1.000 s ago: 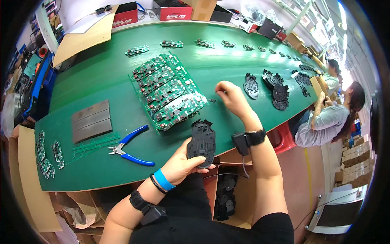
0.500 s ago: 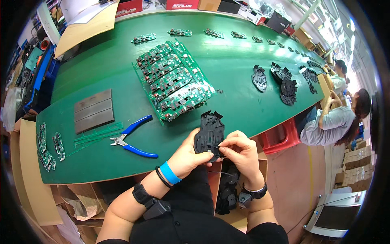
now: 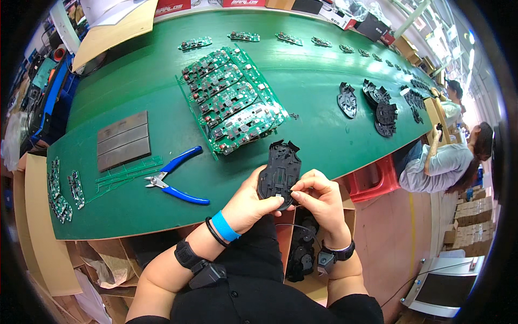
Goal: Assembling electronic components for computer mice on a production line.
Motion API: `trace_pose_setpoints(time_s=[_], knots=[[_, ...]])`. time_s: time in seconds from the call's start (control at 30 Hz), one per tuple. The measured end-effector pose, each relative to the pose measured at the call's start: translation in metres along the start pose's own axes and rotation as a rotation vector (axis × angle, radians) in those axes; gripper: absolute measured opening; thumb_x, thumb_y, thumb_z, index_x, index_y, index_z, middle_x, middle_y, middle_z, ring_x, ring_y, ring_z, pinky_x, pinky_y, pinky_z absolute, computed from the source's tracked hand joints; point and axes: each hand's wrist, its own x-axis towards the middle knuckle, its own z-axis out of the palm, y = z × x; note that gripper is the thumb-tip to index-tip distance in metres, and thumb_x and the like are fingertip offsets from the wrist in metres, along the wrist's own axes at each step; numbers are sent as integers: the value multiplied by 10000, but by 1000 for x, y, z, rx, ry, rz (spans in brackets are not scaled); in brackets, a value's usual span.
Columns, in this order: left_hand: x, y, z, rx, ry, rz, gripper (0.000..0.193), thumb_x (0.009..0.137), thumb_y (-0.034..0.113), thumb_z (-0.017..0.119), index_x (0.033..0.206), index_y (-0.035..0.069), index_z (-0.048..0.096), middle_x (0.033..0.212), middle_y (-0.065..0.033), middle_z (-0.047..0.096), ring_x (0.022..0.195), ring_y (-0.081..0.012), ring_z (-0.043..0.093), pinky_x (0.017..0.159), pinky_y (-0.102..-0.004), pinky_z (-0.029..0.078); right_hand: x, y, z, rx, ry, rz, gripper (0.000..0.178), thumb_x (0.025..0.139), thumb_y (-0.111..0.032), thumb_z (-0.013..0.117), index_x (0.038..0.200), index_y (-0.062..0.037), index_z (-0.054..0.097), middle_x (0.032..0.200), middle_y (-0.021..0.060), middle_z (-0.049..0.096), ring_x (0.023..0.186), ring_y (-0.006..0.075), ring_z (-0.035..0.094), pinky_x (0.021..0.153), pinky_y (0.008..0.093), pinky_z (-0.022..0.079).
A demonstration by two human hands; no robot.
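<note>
A black plastic mouse base shell [image 3: 280,168] is held by my left hand [image 3: 249,201], its inner side with ribs and posts facing up. My left thumb lies over its lower end, next to a small white part [image 3: 279,196]; the other fingers go underneath. My right hand [image 3: 317,197] is closed in a pinch at the shell's lower right edge, and whatever is between the fingertips is too small to make out. Just beyond the shell, a stack of green circuit board panels [image 3: 237,102] stands on the green table [image 3: 162,86].
Blue-handled cutters [image 3: 175,175] lie left of my hands, beside green board scraps [image 3: 127,171] and grey blocks [image 3: 123,141]. Loose circuit boards [image 3: 60,197] are at the far left. More black shells [image 3: 380,108] lie right. A cardboard box [image 3: 345,216] stands below the table edge; co-workers [image 3: 440,162] sit right.
The view has shifted slightly. My left hand still holds the shell, and my right hand stays pinched at its lower right edge, with the fingers a little more drawn together.
</note>
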Motion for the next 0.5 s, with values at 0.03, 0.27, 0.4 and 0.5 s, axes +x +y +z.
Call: trace_pose_setpoints(time_s=[0.03, 0.27, 0.4, 0.5], knots=[[0, 0, 0, -1, -1, -2, 598, 787, -5, 551, 1317, 28, 276, 1058, -98, 553, 854, -183, 631, 626, -240, 516, 0, 2, -1, -26, 2, -13, 71, 768, 69, 620, 831, 35, 621, 825, 48, 510, 693, 93, 564, 606, 207, 518], [0, -1, 1, 21, 0, 2, 563, 783, 28, 581, 1283, 62, 325, 1054, -67, 559, 850, -172, 630, 623, -232, 507, -3, 10, -6, -131, 7, -48, 72, 764, 52, 636, 827, 18, 626, 830, 37, 515, 690, 72, 537, 608, 190, 469], [1, -3, -1, 9, -7, 9, 547, 782, 30, 581, 1270, 53, 337, 1045, -69, 561, 840, -168, 628, 616, -228, 501, -2, 9, 0, 23, 22, 6, 80, 760, 45, 642, 829, 6, 632, 817, 28, 519, 680, 62, 519, 591, 181, 434], [1, -2, 1, 8, 4, 11, 535, 781, 27, 578, 1262, 55, 345, 1036, -70, 565, 841, -170, 629, 611, -227, 499, -1, 10, -3, -51, 24, -41, 84, 755, 38, 647, 829, 0, 636, 808, 21, 523, 684, 59, 502, 585, 181, 410]])
